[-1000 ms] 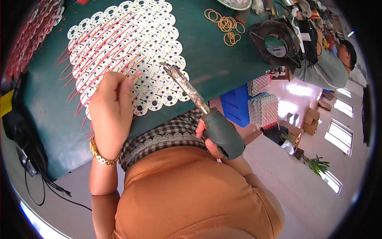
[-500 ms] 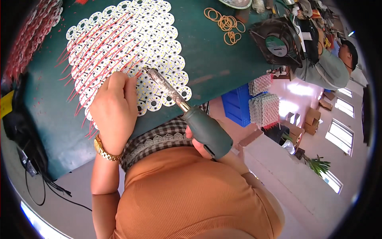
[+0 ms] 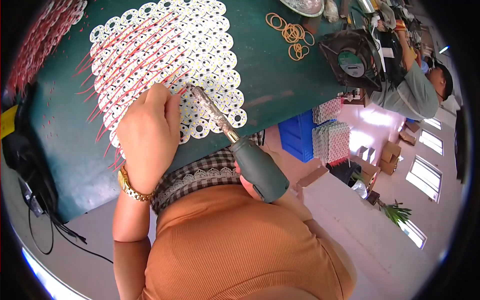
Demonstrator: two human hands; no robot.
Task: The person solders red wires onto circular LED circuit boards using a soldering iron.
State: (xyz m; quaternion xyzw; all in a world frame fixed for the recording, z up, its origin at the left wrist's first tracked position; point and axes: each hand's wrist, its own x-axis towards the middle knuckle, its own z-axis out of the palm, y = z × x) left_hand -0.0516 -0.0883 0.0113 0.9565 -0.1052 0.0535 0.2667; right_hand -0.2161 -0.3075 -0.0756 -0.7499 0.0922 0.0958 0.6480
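Note:
A sheet of round white circuit boards (image 3: 212, 65) joined together lies on the green table. Thin red wires (image 3: 132, 57) run slantwise over its left and middle parts, their ends sticking out past the left edge. My left hand (image 3: 147, 130), with a gold watch at the wrist, rests on the lower part of the sheet. Its fingers are pinched on a red wire, though the tips are mostly hidden. My right hand (image 3: 245, 182) is wrapped round the dark green handle of a soldering iron (image 3: 260, 167), largely behind it. The iron's crusted tip touches or nearly touches the boards beside my left fingertips.
Rubber bands (image 3: 294, 34), a metal bowl (image 3: 305, 6) and a black fan (image 3: 350, 60) are at the table's far right. More wired boards (image 3: 42, 45) lie far left, above a black bag (image 3: 30, 155). A blue crate (image 3: 296, 135) stands off the right edge. Another person (image 3: 407, 92) sits beyond.
The whole view has shifted slightly, so the table's things sit a little further right. My left hand and the soldering iron stay close together on the sheet, their grips unchanged.

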